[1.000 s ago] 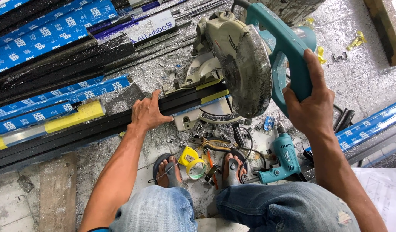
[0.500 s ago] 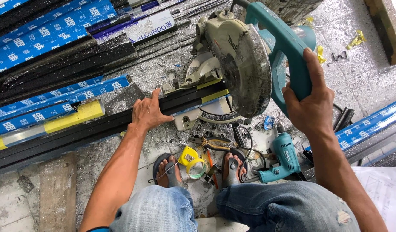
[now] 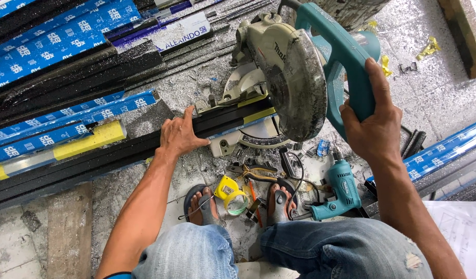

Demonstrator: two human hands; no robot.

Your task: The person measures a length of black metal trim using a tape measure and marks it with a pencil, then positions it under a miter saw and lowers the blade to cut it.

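My left hand [image 3: 179, 135] lies flat on a long black metal profile [image 3: 119, 150] and presses it against the fence of a teal miter saw [image 3: 295, 77]. The profile runs from the left under the saw's grey blade guard [image 3: 300, 93]. My right hand [image 3: 372, 124] is wrapped around the saw's teal handle [image 3: 351, 72], which is lowered toward the profile. I squat on the floor, and my feet in sandals [image 3: 202, 204] rest just below the saw.
Stacks of black profiles with blue wrapping [image 3: 52, 41] lie at the upper left. A yellow tape measure [image 3: 230, 194], pliers [image 3: 253, 170] and a teal hand drill [image 3: 339, 194] lie between my feet. More wrapped profiles [image 3: 444, 150] lie at the right. Metal shavings cover the floor.
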